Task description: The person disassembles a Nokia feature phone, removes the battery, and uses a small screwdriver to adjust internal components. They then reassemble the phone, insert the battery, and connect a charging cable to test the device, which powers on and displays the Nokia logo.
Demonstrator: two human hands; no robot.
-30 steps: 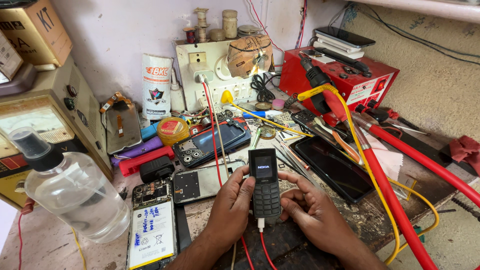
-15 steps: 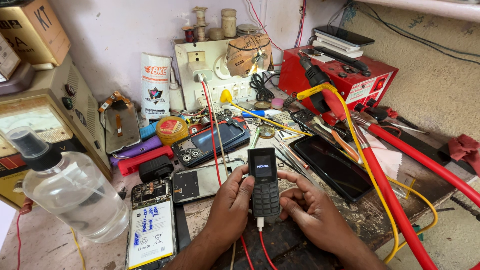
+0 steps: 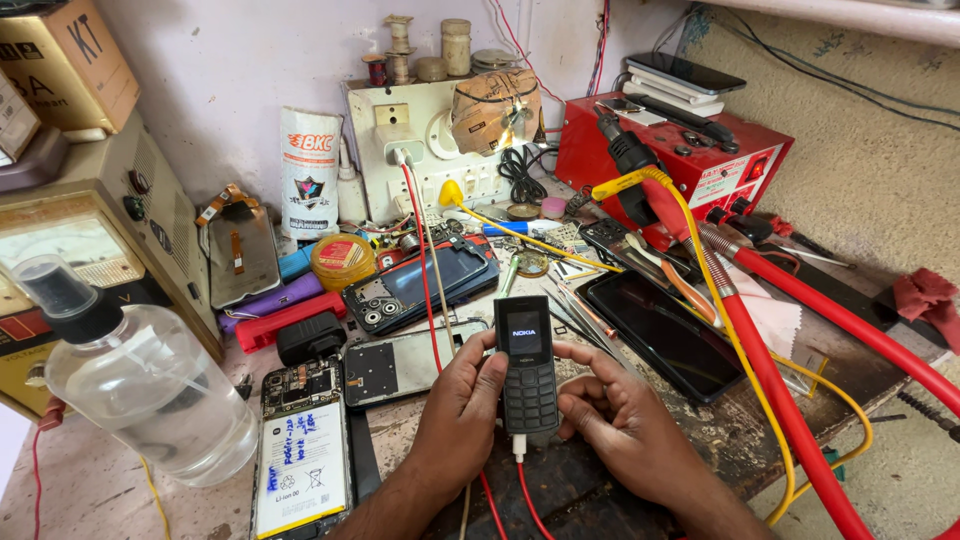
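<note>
black keypad phone [image 3: 528,365] gripped by left hand [image 3: 462,410] and right hand [image 3: 618,420]; bench seemingly crowded on all sides.

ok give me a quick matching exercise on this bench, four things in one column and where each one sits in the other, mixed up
Things:
1. keypad phone
2. clear plastic bottle
3. red box unit
4. opened phone with white battery

Places:
A. back right, against the wall
B. near left edge of the bench
C. held upright between the left hand and right hand, cable plugged in at its bottom
D. flat on the bench, between the bottle and the left hand

Pairs: 1-C, 2-B, 3-A, 4-D
</note>
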